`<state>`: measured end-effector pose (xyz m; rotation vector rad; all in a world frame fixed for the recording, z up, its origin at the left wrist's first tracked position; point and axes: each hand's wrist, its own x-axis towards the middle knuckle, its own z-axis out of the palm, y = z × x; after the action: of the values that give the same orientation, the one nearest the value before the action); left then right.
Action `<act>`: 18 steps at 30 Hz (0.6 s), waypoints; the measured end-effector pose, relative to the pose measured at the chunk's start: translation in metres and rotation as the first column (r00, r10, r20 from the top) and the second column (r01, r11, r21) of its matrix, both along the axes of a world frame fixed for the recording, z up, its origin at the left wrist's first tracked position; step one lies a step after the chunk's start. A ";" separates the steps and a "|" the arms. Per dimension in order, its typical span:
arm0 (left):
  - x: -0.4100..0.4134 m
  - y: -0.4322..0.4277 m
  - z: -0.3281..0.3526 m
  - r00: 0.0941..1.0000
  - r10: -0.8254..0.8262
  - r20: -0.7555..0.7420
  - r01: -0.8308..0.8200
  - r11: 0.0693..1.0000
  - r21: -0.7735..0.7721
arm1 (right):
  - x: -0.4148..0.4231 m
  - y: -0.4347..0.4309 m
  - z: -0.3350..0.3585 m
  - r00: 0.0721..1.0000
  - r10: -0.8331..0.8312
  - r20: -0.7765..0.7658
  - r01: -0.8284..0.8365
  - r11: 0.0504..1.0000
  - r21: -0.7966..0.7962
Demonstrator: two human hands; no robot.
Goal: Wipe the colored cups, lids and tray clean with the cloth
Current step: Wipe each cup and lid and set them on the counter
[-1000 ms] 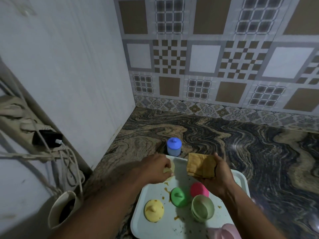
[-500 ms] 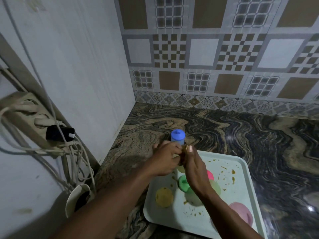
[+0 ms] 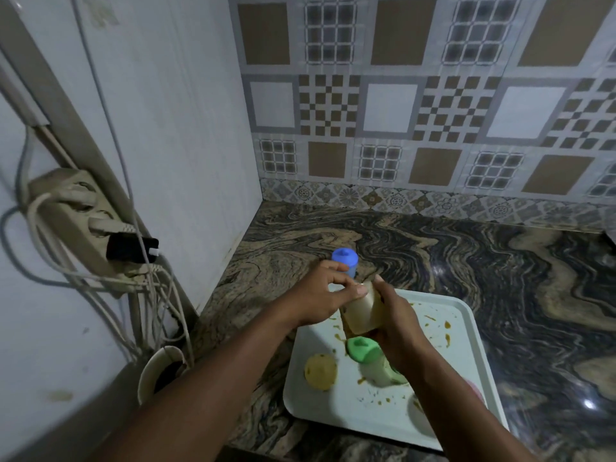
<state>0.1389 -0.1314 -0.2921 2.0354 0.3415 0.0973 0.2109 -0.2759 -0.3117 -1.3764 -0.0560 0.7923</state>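
A white tray (image 3: 466,331) smeared with brown spots lies on the marble counter. Above its far left corner my left hand (image 3: 325,295) grips a pale yellow cup (image 3: 360,311). My right hand (image 3: 398,328) presses the tan cloth (image 3: 376,305) against the cup's side; cloth and cup are hard to tell apart. On the tray lie a yellow lid (image 3: 320,371), a green lid (image 3: 358,349) and a pale green cup (image 3: 378,373) on its side. A pink piece (image 3: 476,391) peeks out behind my right forearm. A blue lidded cup (image 3: 345,259) stands on the counter just behind my hands.
A power strip (image 3: 76,221) with plugs and hanging cables is fixed to the left wall. Below it a paper cup (image 3: 160,371) sits at the counter's left edge. Patterned tiles form the back wall. Marble counter (image 3: 500,261) extends to the right of the tray.
My hands have come together. The left one lifted the yellow cup off the tray, and the right one brought the cloth onto it. The view shifted, showing more of the tray.
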 end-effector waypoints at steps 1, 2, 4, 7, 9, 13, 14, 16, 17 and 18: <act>0.003 -0.002 0.002 1.000 -0.011 0.016 0.011 1.000 0.013 | -0.002 0.000 0.001 0.998 -0.014 0.060 0.015 1.000 -0.015; 0.005 -0.003 0.002 0.999 -0.031 0.038 0.031 0.999 0.013 | -0.003 -0.001 0.002 0.998 -0.010 0.057 0.011 1.000 -0.012; 0.006 -0.001 0.000 0.994 -0.059 0.088 0.064 0.996 -0.055 | -0.001 -0.005 0.005 0.983 0.075 -0.171 -0.064 0.996 0.069; 0.004 0.004 -0.002 0.995 -0.053 0.085 0.070 0.975 -0.211 | 0.005 -0.014 0.012 0.890 0.198 -0.411 -0.164 0.979 0.118; 0.005 0.005 0.000 0.997 -0.057 0.046 0.066 0.967 -0.245 | 0.011 -0.012 0.012 0.910 0.168 -0.379 -0.135 0.985 0.112; 0.018 0.002 0.011 0.997 -0.068 0.045 0.075 0.980 -0.185 | 0.017 -0.002 0.007 0.999 -0.021 -0.035 0.022 0.999 0.044; 0.021 0.002 0.013 0.995 -0.078 0.064 0.087 0.983 -0.163 | 0.017 -0.001 0.007 1.000 -0.022 -0.020 0.023 0.998 0.050; 0.023 0.002 0.012 0.992 -0.088 0.091 0.103 0.980 -0.170 | 0.017 -0.004 0.010 0.977 0.042 -0.207 -0.023 0.995 0.096; 0.023 0.001 0.009 0.992 -0.076 0.100 0.096 0.971 -0.218 | 0.016 -0.007 0.013 0.941 0.113 -0.320 -0.083 0.991 0.108; 0.023 0.001 0.005 0.992 -0.054 0.112 0.084 0.955 -0.285 | 0.017 -0.010 0.016 0.895 0.170 -0.413 -0.135 0.984 0.113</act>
<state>0.1621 -0.1305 -0.2867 1.7422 0.2055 0.1025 0.2275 -0.2861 -0.2960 -1.1069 0.1430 1.1949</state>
